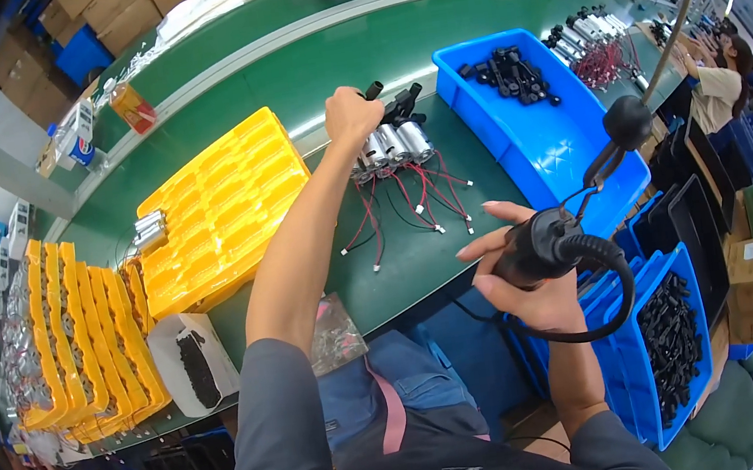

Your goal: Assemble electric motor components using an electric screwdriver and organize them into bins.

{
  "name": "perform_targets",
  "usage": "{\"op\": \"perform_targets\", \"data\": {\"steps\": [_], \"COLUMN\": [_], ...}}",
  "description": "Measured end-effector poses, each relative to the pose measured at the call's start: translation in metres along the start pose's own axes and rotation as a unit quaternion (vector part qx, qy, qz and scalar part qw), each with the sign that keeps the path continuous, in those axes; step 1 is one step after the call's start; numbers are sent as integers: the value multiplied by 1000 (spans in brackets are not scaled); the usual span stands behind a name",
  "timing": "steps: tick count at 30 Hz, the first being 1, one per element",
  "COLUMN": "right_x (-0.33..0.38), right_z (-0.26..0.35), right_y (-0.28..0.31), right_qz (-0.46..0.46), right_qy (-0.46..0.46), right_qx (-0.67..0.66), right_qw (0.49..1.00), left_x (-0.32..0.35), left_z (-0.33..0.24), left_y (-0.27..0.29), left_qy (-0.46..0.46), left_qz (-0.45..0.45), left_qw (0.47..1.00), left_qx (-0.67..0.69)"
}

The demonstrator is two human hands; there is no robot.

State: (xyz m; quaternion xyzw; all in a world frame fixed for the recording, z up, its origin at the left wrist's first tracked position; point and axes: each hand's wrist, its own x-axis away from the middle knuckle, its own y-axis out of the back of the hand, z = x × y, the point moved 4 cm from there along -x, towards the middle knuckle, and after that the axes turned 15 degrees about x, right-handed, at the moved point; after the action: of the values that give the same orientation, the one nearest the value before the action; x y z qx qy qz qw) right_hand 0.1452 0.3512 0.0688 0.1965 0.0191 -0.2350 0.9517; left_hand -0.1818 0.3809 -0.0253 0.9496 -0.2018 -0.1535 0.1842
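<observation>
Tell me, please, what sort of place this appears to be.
Likely a factory assembly workshop: wired silver cylinders rest on a long green bench, near a yellow moulded tray and a blue bin of black parts.

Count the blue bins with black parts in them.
2: the upper bin on the green bench, right of the motors; the lower bin at the picture's lower right. Others may be hidden beside that one.

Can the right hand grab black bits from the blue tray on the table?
Probably not: the right hand is holding a black tool, though nothing covers the black bits.
</observation>
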Motion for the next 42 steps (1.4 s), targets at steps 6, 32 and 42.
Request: {"op": "perform_targets", "data": {"steps": [6,32,42], "right_x": [-35,-247,-260], "right_z": [-8,-124,-201], "right_y": [-21,-43,-11], "right_qz": [101,80,27], "right_qy": [43,-170,-216], "right_qx": [-103,220,61], "right_qw": [989,957,974], "left_x": [15,37,64], "left_z": [-4,31,24], "left_y": [6,35,24], "left_qy": [-24,361,367], "left_qz": [29,143,6], "left_qw": [998,918,902], "left_qx": [-58,81,229]}}
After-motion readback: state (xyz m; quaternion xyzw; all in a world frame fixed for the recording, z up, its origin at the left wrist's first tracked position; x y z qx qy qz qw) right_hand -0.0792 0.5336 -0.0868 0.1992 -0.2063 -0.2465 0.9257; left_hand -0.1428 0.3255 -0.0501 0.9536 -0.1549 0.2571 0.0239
